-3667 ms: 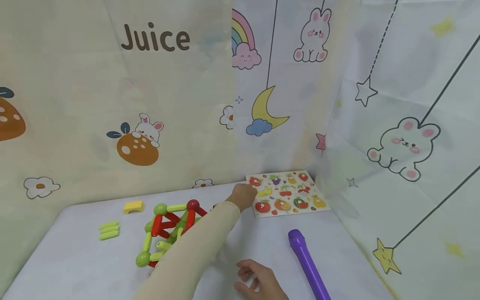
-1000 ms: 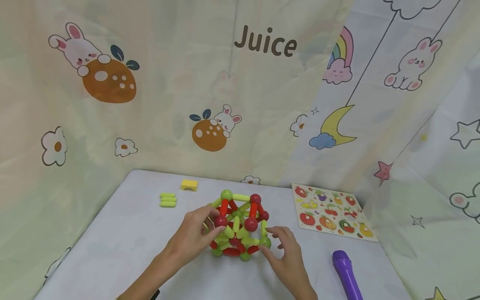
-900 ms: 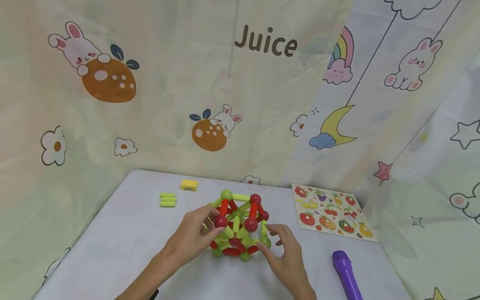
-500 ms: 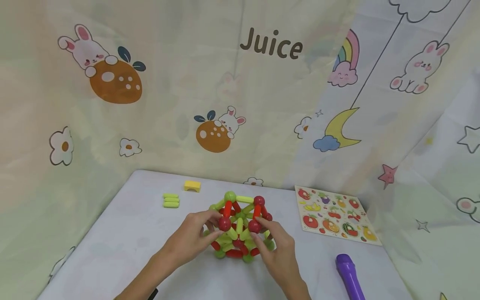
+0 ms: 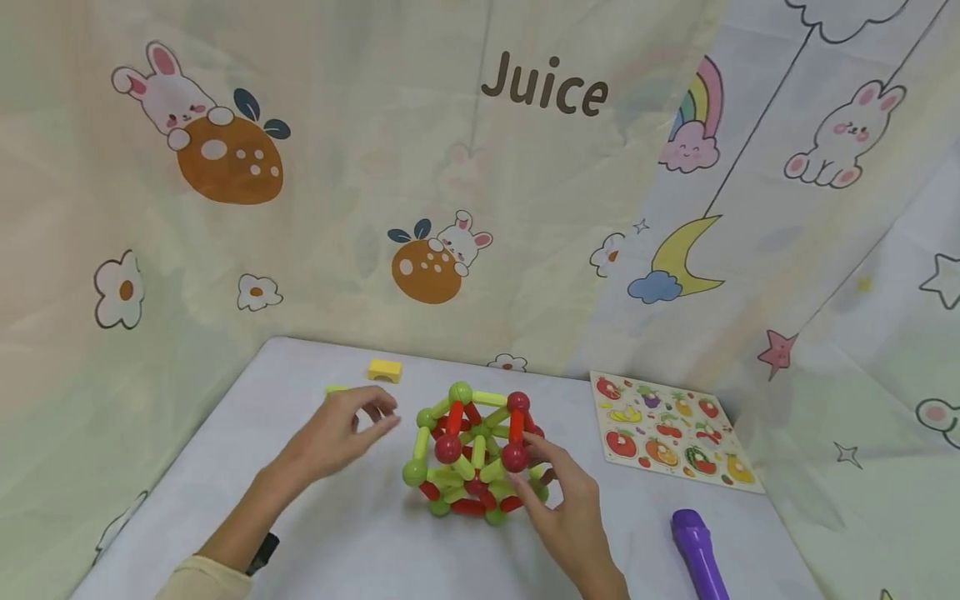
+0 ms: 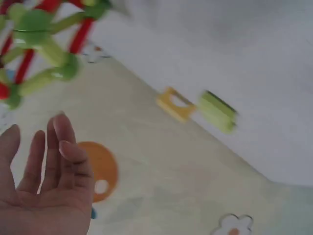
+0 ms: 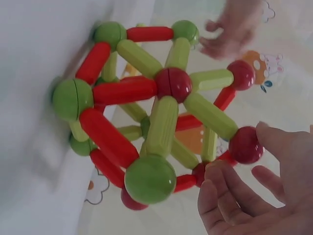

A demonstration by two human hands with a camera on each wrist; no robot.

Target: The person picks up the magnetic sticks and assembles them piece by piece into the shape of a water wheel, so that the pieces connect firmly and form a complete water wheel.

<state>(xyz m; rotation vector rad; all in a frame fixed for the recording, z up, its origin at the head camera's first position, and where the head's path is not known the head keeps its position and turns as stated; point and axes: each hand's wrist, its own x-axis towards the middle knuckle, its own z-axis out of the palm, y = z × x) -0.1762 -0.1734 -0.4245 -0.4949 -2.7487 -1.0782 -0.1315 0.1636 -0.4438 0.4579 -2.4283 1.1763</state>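
Note:
A construction of green and red balls joined by short rods [image 5: 491, 471] stands on the white table. Its front upper corner has a red ball [image 7: 246, 145], against which my right hand [image 5: 566, 508] sets its thumb, with the fingers curled behind it. My left hand [image 5: 330, 437] is in the air left of the construction, fingers loosely bent and holding nothing. Beyond that hand, mostly hidden by it in the head view, lie loose light-green rods [image 6: 217, 111]. A yellow arch block [image 5: 385, 371] sits beside them near the back edge.
At the back right lies a fruit picture board [image 5: 667, 429]. A purple toy microphone [image 5: 699, 550] lies at the right front. Printed cloth [image 5: 337, 167] hangs behind the white table [image 5: 390, 558] and along its sides.
My left hand has let go of the front left red ball and moved left toward the loose rods. My right hand has shifted from the lower right side up to the front right red ball.

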